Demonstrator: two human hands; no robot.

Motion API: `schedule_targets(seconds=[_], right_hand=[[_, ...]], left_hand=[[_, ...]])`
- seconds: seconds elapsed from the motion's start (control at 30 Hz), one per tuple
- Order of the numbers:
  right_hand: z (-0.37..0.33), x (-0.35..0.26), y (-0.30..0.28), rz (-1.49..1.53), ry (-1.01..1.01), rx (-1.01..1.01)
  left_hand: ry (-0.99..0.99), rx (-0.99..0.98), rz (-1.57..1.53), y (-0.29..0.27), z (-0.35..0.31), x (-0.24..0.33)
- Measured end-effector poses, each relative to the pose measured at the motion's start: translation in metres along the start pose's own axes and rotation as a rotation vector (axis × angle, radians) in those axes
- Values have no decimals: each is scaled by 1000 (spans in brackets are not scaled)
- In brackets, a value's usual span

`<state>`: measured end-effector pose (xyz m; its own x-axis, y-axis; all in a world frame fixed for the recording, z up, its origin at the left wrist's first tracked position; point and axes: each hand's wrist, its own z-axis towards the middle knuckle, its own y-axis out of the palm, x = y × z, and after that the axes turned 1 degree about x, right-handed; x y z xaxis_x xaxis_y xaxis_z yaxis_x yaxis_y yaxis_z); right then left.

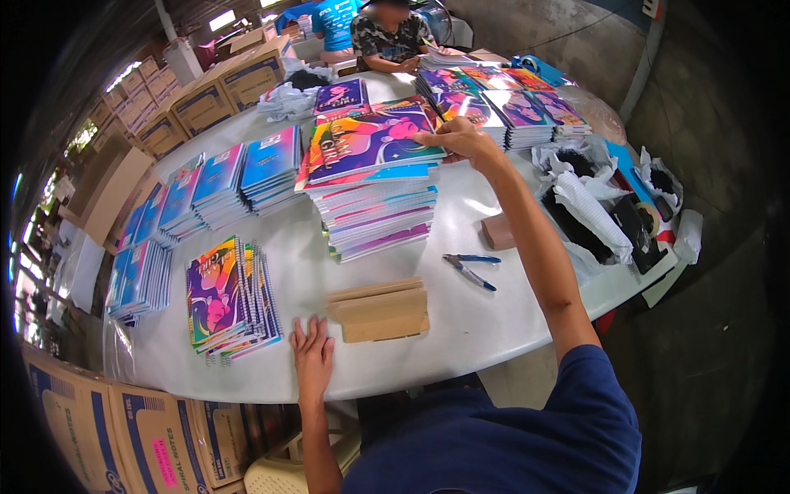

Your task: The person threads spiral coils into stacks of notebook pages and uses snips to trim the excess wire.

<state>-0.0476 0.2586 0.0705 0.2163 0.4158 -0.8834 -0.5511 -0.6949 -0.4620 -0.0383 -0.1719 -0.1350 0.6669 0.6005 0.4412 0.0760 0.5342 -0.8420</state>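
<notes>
Right hand (462,142) pinches the top notebook (370,146) by its edge — best held level — while left hand (313,354) rests empty on the tabletop (469,337).

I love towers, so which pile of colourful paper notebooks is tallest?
The central multicoloured pile, whose purple-and-orange top notebook the right hand grips; the others look much lower.
</notes>
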Motion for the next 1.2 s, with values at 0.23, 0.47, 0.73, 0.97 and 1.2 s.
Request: schedule_targets(seconds=[0.23,0.47,0.73,0.97,1.2], right_hand=[[15,5,-7,-77,3,6],[1,-4,-13,-63,-357,369],[-147,-33,18,374,-491,310],[-184,40,58,532,-611,236],[-201,88,64,366,-403,167]], left_hand=[[14,15,0,0,0,0],[-7,12,-80,2,2,-3],[91,425,-638,-66,68,36],[231,-52,-1125,-100,129,79],[306,-330,-1127,-91,144,88]])
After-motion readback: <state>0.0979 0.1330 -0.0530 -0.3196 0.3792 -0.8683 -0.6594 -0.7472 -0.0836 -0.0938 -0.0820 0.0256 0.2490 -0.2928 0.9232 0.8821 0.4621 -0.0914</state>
